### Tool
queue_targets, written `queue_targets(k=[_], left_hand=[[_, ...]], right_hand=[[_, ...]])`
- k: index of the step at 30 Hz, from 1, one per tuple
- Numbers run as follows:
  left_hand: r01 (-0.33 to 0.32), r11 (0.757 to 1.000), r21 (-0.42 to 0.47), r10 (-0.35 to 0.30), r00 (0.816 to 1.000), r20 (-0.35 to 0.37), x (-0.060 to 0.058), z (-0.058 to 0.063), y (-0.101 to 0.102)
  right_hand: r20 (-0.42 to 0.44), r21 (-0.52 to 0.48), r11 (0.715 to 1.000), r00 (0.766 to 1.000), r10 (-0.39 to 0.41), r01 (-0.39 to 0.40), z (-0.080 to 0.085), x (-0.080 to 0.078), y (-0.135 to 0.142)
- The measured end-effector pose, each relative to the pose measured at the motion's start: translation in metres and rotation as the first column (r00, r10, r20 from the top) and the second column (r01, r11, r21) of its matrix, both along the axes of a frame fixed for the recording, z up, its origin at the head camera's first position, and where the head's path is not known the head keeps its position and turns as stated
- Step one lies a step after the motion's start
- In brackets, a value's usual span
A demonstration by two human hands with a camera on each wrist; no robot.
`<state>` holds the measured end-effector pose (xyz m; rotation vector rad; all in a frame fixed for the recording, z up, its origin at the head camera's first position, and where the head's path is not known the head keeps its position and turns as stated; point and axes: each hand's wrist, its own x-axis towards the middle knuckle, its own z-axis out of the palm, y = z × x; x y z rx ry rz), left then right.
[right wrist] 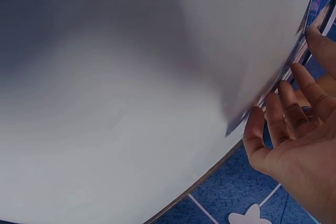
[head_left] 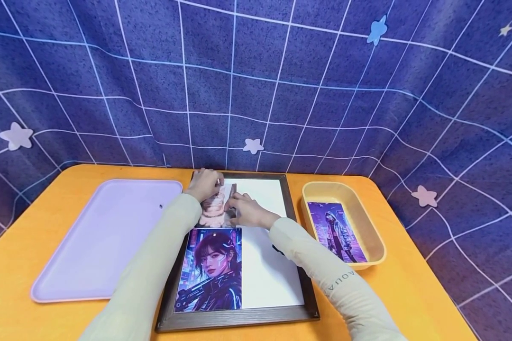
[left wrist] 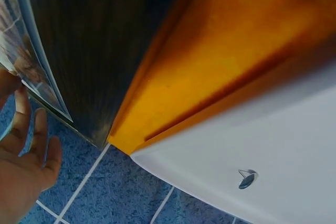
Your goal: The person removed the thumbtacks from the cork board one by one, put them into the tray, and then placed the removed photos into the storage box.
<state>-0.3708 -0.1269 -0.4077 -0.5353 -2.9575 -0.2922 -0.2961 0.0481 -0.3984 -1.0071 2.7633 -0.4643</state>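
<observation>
A dark wood picture frame (head_left: 239,318) lies on the table with a white backing inside. In the head view, my left hand (head_left: 206,183) touches the upper left of a pale portrait picture (head_left: 215,208) in the frame's top left part. My right hand (head_left: 249,210) has its fingertips along that picture's right edge. The left wrist view shows my left hand (left wrist: 29,156) with loose fingers, thumb and forefinger at the picture's corner. Fingers of my right hand (right wrist: 296,129) bend slightly by the edge in the right wrist view. Directly below lies a purple neon portrait picture (head_left: 213,270).
To the left lies a lilac tray (head_left: 123,227) with a small dark object (head_left: 160,206) on it. At right, a yellow bin (head_left: 369,227) holds a picture of a hooded figure (head_left: 337,232). A blue grid-patterned curtain (head_left: 256,85) hangs behind the orange table (head_left: 414,284).
</observation>
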Motion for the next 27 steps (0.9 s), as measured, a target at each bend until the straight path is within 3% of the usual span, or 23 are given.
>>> queue_targets(k=[27], left_hand=[[0.000,0.999,0.038,0.001,1.000,-0.018,-0.0021,-0.0037,-0.0056]], right_hand=[[-0.014,0.003,1.000,1.000,-0.005,0.005,0.0011,0.0018,-0.0004]])
